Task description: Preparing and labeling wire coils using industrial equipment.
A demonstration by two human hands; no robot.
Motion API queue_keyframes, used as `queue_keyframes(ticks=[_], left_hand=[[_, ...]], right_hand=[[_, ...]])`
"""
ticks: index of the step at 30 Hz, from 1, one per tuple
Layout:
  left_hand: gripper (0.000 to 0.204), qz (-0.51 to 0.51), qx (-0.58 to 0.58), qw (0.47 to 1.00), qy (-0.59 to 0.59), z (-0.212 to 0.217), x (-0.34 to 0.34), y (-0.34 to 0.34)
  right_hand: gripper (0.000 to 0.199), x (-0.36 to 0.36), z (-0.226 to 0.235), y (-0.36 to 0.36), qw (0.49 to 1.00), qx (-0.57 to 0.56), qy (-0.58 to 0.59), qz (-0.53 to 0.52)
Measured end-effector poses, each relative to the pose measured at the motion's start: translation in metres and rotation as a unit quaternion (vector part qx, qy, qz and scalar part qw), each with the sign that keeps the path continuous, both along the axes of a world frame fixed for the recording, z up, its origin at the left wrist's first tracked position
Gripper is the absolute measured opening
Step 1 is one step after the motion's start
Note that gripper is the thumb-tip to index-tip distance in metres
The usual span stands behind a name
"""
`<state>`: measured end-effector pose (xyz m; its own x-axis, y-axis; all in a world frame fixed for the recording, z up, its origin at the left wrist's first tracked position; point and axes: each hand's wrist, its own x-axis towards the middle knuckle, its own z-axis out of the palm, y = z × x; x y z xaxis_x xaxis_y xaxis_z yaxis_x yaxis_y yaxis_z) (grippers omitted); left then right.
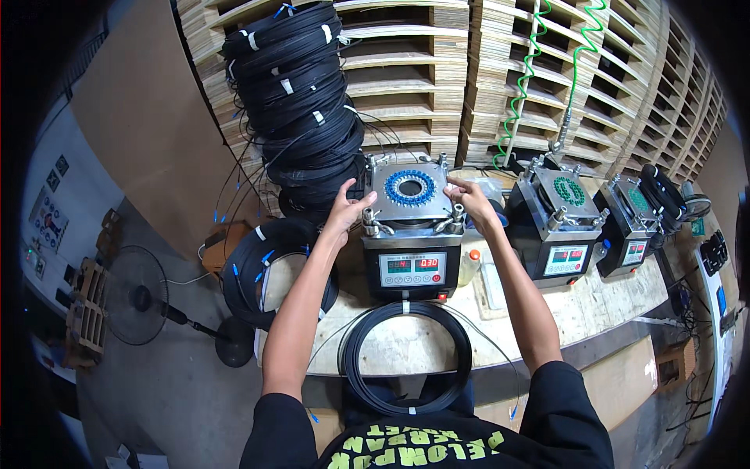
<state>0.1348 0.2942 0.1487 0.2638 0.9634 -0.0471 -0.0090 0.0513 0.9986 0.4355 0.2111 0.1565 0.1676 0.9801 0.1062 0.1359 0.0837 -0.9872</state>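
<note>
A black machine [412, 270] with a red digital display stands on the wooden bench [594, 305]. On top sits a square metal plate [412, 190] with a ring of blue connectors. My left hand [348, 205] rests on the plate's left edge, near a metal clamp [373, 225]. My right hand [467, 195] touches the plate's right edge, fingers spread. Neither hand visibly holds anything. In front of the machine lies a coil of black cable [408, 356], bound with white ties and hanging partly over the bench's front edge.
Two similar machines [551, 227] [631, 227] with green connector rings stand to the right. A tall stack of black cable coils [301, 102] rises at the back left, another coil [269, 270] beside it. Wooden pallets [500, 70] line the back. A floor fan [141, 301] stands left.
</note>
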Motion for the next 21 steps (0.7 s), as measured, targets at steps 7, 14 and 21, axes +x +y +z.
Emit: queue_keyframes(ticks=[7, 14, 21], left_hand=[[0.08, -0.01, -0.011, 0.998, -0.057, -0.021, -0.011, -0.017], [0.016, -0.058, 0.199, 0.951, 0.23, -0.07, -0.099, -0.113], [0.026, -0.251, 0.215, 0.819, 0.469, -0.12, -0.116, -0.158]], right_hand=[[0.043, -0.004, -0.005, -0.011, 0.996, 0.034, -0.06, -0.061], [0.018, -0.008, -0.08, -0.136, 0.977, 0.071, -0.174, -0.1], [0.021, -0.029, -0.167, -0.205, 0.941, -0.045, -0.333, 0.044]])
